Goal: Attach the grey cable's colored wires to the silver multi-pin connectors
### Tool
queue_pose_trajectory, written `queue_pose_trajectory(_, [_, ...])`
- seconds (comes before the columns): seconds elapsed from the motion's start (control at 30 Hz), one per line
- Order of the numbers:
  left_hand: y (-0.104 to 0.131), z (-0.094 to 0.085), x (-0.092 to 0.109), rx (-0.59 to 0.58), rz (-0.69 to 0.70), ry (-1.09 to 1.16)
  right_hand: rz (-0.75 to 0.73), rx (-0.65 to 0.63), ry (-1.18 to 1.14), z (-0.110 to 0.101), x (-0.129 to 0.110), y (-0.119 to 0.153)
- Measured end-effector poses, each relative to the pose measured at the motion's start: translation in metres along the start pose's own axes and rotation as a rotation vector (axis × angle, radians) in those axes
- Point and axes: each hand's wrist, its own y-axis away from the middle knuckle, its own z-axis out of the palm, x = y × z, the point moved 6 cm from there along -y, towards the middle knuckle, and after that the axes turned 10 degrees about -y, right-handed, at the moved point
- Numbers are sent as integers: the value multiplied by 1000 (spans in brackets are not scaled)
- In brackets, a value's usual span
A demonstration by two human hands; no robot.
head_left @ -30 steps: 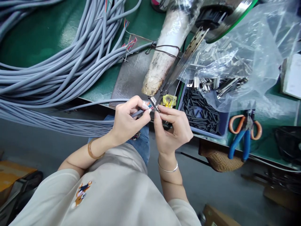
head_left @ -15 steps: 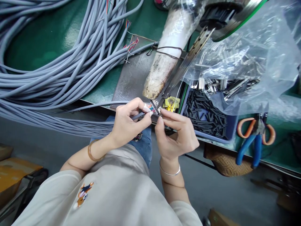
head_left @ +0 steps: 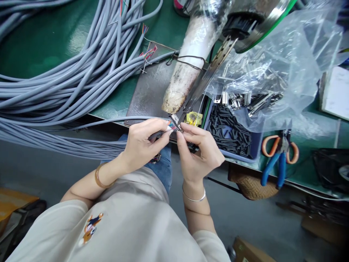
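Observation:
My left hand (head_left: 145,140) is closed in a pinch on the coloured wires (head_left: 171,125) at the end of a grey cable. White covers show on its fingertips. My right hand (head_left: 200,151) pinches the near end of a metal multi-pin connector (head_left: 176,122) between thumb and forefinger. The wire ends meet the connector's pin side; I cannot make out which pins they touch. Just beyond the connector is the tip of a soldering iron (head_left: 188,105), beside a white plastic-wrapped tube (head_left: 181,80). A yellow sponge (head_left: 194,118) lies to the right.
Grey cables (head_left: 89,69) spread over the green table at left. A blue tray (head_left: 255,154) holds short black sleeves (head_left: 229,131), with a plastic bag (head_left: 294,72) of connectors above it. Orange-handled scissors (head_left: 269,145) and blue-handled pliers (head_left: 275,167) are at right.
The view has shifted slightly, bringing more of the table's right side into sight. The connector has moved a little clear of the iron's tip and shows more fully. Both hands keep their pinches.

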Motion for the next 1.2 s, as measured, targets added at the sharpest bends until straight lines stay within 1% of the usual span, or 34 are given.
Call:
queue_pose_trajectory(0.13, [-3,1,2,-16,69,-66,9,0,-5,1,2,-2])
queue_pose_trajectory(0.27, [-6,0,5,-11,94,-98,4,2,13,2,2,-5])
queue_pose_trajectory(0.43, [-10,-4,9,-24,81,-79,0,19,17,2,-2,-8])
queue_pose_trajectory(0.57, [-10,-4,5,-72,32,-57,-21,2,35,2,-3,-5])
queue_pose_trajectory(0.67, [-6,0,0,-129,-18,-44,-48,-38,64,2,-2,0])
queue_pose_trajectory(0.77, [-2,3,-1,-139,-32,-9,-70,-69,90,1,-1,4])
queue_pose_trajectory(0.9, [1,2,1,-128,-32,50,-84,-60,101,-4,-4,7])
queue_pose_trajectory(1.07, [12,1,0,-181,-82,59,-84,-46,121,-10,-8,10])
queue_pose_trajectory(1.13, [20,-1,-2,-153,-97,36,-86,-39,138,-11,-9,12])
queue_pose_trajectory(1.2, [27,-6,-3,-94,-106,15,-89,-35,152,-11,-9,14])
